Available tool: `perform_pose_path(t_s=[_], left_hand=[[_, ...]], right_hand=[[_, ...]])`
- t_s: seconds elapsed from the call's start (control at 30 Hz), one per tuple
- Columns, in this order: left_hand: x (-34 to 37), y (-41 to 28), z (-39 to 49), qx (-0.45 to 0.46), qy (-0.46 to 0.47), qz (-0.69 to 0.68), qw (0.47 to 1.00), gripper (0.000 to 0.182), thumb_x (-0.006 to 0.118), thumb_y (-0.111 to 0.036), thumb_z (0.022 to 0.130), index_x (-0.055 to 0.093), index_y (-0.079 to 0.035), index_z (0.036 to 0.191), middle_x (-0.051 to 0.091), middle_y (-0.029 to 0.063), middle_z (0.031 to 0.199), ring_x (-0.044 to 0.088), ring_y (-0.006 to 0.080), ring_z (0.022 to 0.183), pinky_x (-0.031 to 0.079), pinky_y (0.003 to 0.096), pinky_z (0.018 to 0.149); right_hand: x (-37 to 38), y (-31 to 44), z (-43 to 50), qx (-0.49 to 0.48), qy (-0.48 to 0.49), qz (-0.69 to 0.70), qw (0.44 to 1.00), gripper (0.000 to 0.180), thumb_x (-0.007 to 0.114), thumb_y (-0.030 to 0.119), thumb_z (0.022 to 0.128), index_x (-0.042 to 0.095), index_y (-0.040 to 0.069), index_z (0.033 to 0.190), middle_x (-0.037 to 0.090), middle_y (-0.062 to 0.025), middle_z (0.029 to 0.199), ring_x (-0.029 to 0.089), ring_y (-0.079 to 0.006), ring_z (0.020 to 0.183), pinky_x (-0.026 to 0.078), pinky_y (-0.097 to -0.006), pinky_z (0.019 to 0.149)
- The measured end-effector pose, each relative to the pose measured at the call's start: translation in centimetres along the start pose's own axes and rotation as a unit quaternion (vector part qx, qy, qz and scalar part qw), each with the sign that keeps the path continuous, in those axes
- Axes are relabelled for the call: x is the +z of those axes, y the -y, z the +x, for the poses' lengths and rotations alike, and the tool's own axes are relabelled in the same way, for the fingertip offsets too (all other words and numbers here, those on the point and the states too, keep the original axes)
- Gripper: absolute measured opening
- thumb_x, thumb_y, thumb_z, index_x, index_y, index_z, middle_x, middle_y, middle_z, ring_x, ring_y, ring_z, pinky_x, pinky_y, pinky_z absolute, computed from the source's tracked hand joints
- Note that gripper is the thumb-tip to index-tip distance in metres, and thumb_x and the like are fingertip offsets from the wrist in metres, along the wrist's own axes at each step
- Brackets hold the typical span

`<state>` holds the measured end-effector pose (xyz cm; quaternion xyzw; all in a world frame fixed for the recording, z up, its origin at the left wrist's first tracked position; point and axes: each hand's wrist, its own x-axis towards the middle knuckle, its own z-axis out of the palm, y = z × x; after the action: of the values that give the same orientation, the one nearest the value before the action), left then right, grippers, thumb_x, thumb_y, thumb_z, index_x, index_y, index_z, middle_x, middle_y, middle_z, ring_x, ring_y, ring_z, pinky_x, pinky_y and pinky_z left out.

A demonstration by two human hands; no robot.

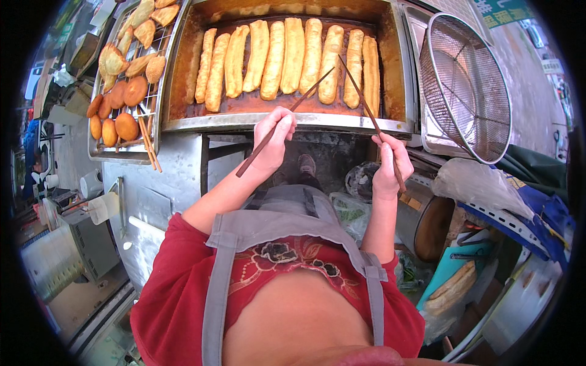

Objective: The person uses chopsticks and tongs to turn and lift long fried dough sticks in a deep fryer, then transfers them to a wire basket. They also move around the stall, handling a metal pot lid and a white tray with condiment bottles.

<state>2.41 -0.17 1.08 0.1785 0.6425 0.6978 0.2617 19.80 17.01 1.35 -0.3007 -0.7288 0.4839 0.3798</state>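
Note:
My left hand (273, 137) grips one long brown wooden chopstick (311, 89), its tip over the dough sticks right of the middle. A second chopstick (359, 94) is in my right hand (393, 164), its tip reaching the upper part of a golden fried dough stick (331, 64). Whether either tip touches dough is hard to tell. Several fried dough sticks (274, 59) lie side by side in dark oil inside a rectangular metal fryer (284, 121). Both hands are just in front of the fryer's near rim.
On the left, a wire rack tray (158, 98) holds fried pastries (136, 90) and a pair of chopsticks (149, 144). A round wire mesh basket (467, 87) leans in a metal tray at right. Beneath it are plastic bags (480, 183) and a metal cylinder (419, 219).

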Motion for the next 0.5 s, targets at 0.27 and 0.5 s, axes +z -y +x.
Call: perform_pose_path(t_s=[0.27, 0.5], left_hand=[[0.2, -0.5, 0.0, 0.036, -0.042, 0.031, 0.998, 0.020, 0.048, -0.018, 0.093, 0.055, -0.003, 0.083, 0.053, 0.0000, 0.071, 0.046, 0.0064, 0.062, 0.038, 0.0211, 0.057], [0.3, 0.8, 1.6, -0.041, -0.035, 0.006, 0.999, 0.017, 0.048, -0.017, 0.094, 0.054, -0.005, 0.084, 0.051, -0.0004, 0.073, 0.046, 0.0076, 0.065, 0.039, 0.0209, 0.059]], right_hand=[[0.5, 0.3, 0.3, -0.031, -0.008, -0.010, 0.999, 0.015, 0.054, -0.002, 0.082, 0.065, -0.005, 0.092, 0.067, -0.0138, 0.084, 0.065, -0.0204, 0.077, 0.050, -0.0283, 0.073], [1.0, 0.4, 1.0, -0.094, 0.015, -0.057, 0.994, 0.015, 0.055, -0.006, 0.080, 0.064, -0.005, 0.091, 0.066, -0.0143, 0.084, 0.065, -0.0226, 0.078, 0.051, -0.0296, 0.074]])
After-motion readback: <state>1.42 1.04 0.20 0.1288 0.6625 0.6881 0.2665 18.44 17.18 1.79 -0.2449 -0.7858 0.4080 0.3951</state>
